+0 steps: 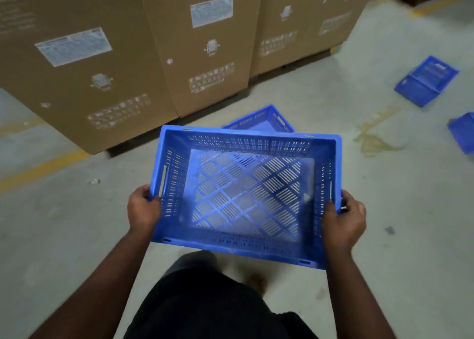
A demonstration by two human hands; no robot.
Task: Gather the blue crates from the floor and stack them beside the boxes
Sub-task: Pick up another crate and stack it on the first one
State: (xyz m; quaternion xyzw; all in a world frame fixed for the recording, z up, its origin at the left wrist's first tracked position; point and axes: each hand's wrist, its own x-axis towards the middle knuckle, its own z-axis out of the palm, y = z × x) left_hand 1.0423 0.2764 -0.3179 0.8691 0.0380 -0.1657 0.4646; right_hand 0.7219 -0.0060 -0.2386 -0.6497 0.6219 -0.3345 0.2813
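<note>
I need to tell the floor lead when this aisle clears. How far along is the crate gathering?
Done: one blue crate already sits on the floor beside the cardboard boxes. In hand: the left hand and right hand grip the ends of a held crate, carried above that one. Left: a crate on its side and another at the right edge still lie scattered on the floor.

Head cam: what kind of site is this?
Most likely a warehouse or storage floor: tall brown cardboard boxes with printed labels stand in a row on a bare grey concrete floor with yellow painted lane lines, and blue perforated plastic crates lie scattered about.
</note>
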